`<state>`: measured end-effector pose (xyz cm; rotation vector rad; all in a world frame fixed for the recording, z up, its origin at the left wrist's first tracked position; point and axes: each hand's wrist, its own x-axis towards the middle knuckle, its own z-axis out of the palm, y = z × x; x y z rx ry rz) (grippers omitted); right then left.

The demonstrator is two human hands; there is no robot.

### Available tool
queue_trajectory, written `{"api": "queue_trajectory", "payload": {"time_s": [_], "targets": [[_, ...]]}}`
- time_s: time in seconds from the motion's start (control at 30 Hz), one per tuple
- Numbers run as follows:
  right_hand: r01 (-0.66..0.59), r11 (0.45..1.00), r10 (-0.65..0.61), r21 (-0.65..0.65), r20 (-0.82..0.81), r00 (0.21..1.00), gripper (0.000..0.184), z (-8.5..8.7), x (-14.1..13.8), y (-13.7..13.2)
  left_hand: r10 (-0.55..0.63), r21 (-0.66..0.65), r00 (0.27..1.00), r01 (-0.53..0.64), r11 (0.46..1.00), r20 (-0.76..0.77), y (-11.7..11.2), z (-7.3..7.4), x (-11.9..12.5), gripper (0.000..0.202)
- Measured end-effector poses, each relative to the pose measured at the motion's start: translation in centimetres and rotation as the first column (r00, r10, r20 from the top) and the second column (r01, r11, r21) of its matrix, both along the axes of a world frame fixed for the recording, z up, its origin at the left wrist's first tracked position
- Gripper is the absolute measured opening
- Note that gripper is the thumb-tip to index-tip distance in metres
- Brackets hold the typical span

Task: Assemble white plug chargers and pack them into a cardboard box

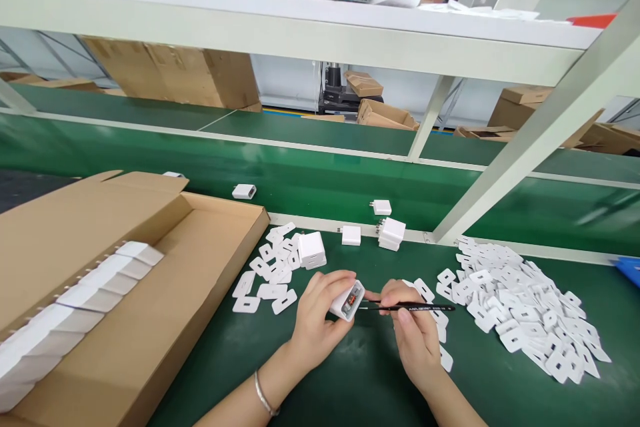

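My left hand (316, 312) is closed around a white charger housing (344, 307), tilted so that its open end faces right and shows orange and metal parts inside. A pair of black tweezers (427, 307) is pinched in my right hand (414, 337), with the tips close to the housing's open end. I cannot make out anything between the tips. Beyond my left hand stand white chargers (312, 248) pressed together, beside loose white cover plates (275, 267) with slots. More plates (445, 357) lie partly hidden behind my right hand.
A large heap of white plates (530, 313) spreads at the right. An open cardboard box (210, 267) with a row of white chargers (85, 300) fills the left. Several chargers (351, 235) lie near the green conveyor belt (310, 180). A slanted frame post (520, 133) rises at the right.
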<state>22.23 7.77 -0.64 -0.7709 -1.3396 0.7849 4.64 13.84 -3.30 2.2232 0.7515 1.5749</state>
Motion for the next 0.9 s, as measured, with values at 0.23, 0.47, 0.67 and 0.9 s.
{"api": "queue_trajectory", "payload": {"time_s": [0.23,0.47,0.67,0.9], "targets": [[-0.021,1.0,0.021,0.007,0.073,0.997,0.027,0.24,0.09,-0.12,0.014,0.013,1.0,-0.014,1.0,-0.025,-0.12,0.19,-0.13,0.052],[0.002,1.0,-0.005,0.026,0.114,0.993,0.027,0.2,0.24,0.09,0.024,0.028,0.999,-0.023,0.999,-0.041,-0.18,0.29,-0.18,0.051],[-0.009,1.0,0.006,0.026,0.113,0.994,0.027,0.29,0.25,0.01,0.029,0.038,0.999,-0.028,0.999,-0.038,-0.2,0.49,-0.11,0.05],[-0.031,0.998,0.024,0.059,0.123,0.992,0.028,0.54,0.21,0.16,0.032,0.057,0.999,-0.031,0.998,-0.026,-0.22,0.5,-0.09,0.047]]}}
